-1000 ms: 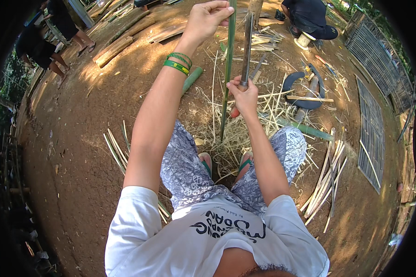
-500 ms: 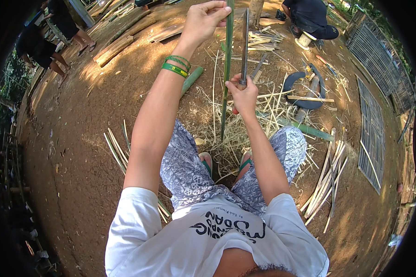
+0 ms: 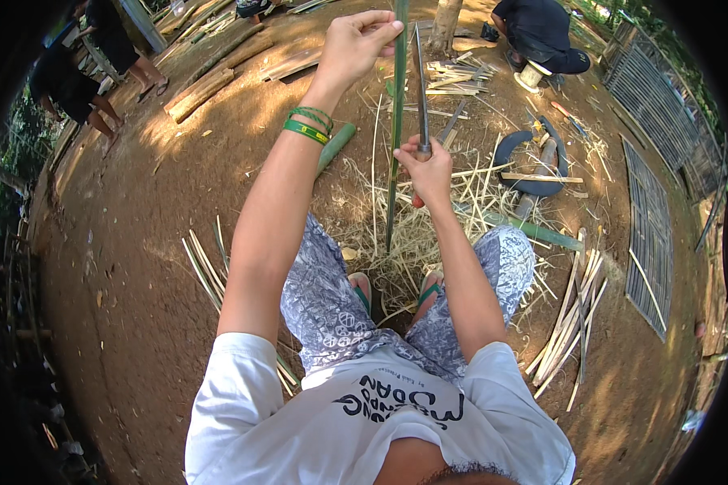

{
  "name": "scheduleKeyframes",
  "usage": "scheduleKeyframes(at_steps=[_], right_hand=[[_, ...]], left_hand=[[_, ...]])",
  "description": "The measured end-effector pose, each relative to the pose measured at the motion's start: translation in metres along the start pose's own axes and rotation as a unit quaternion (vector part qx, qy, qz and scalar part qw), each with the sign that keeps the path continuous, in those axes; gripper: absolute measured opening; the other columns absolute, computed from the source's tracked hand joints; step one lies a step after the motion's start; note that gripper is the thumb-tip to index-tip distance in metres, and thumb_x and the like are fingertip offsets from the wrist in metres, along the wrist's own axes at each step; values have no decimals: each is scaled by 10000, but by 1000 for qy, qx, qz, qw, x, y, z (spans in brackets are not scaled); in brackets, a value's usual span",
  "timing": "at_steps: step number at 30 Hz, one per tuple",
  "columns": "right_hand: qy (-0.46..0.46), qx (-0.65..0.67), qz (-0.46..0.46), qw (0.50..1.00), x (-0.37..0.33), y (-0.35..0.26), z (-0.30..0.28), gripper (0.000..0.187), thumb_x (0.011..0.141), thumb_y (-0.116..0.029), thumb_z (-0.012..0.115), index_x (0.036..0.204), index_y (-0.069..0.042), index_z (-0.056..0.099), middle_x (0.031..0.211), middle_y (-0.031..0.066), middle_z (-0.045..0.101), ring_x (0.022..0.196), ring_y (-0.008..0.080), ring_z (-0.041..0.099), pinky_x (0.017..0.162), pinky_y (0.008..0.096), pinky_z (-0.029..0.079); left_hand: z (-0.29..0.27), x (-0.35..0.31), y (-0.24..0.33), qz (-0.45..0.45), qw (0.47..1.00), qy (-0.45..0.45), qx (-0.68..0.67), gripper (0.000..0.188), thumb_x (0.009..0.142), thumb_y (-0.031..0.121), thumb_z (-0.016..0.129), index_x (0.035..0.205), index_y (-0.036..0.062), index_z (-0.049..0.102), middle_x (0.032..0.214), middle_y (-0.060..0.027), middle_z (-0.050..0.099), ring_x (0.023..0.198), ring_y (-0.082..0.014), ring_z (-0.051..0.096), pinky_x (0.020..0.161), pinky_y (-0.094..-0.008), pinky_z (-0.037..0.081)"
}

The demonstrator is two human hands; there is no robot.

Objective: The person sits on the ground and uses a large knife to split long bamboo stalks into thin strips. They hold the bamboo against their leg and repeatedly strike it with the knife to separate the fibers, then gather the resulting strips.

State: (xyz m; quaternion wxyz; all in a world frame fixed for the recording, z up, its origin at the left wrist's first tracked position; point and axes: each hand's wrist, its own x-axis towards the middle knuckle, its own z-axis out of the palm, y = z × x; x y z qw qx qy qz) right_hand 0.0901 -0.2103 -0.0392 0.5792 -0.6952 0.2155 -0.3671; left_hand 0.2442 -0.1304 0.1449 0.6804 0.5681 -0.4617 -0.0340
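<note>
A long green bamboo strip (image 3: 398, 105) stands nearly upright in front of me, its lower end between my knees. Near the top edge, my left hand (image 3: 356, 47) pinches it between thumb and fingers. Lower down on the right, my right hand (image 3: 429, 170) is closed around the handle of a long knife (image 3: 422, 89), whose blade points up beside the strip. The right thumb reaches the strip's edge. A red tip of the handle shows below that hand. Pale shavings (image 3: 469, 194) lie heaped on the ground below.
Split strips (image 3: 570, 311) lie right of my knee, more strips (image 3: 205, 267) to the left. A green bamboo pole (image 3: 546, 233) and a dark ring-shaped piece (image 3: 505, 153) lie beyond the right knee. A woven bamboo panel (image 3: 649, 242) rests far right. A crouching person (image 3: 542, 32) and standing people (image 3: 73, 81) are farther off.
The knife blade has tilted, its tip swinging left toward the strip. My right hand has come down slightly, and my left hand has lowered a little, still pinching the strip.
</note>
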Motion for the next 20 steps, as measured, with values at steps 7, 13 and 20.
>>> scheduleKeyframes(at_steps=[7, 13, 20], right_hand=[[5, -19, 4, 1000, -3, -9, 0, 286, 777, -86, 819, 988, 11, 653, 848, 62, 721, 747, 116, 673, 688, 273, 543], [11, -30, -12, 999, -3, -8, 0, 299, 766, -95, 827, 983, 14, 654, 824, 60, 708, 733, 120, 668, 695, 281, 543], [2, -15, -11, 1000, -2, 0, 0, 301, 770, -107, 829, 990, 8, 660, 881, 85, 724, 775, 130, 678, 714, 282, 544]], left_hand=[[0, 2, -3, -14, 1000, -2, -17, 308, 936, 160, 702, 1164, -44, 666, 978, -81, 713, 867, -133, 695, 763, -267, 623], [2, -2, 6, -21, 1000, 3, -3, 311, 939, 137, 694, 1165, -71, 652, 986, -101, 710, 874, -141, 696, 740, -262, 630], [5, -1, 5, -5, 1000, 6, 7, 302, 950, 121, 674, 1175, -78, 646, 991, -112, 710, 877, -155, 699, 740, -281, 638]])
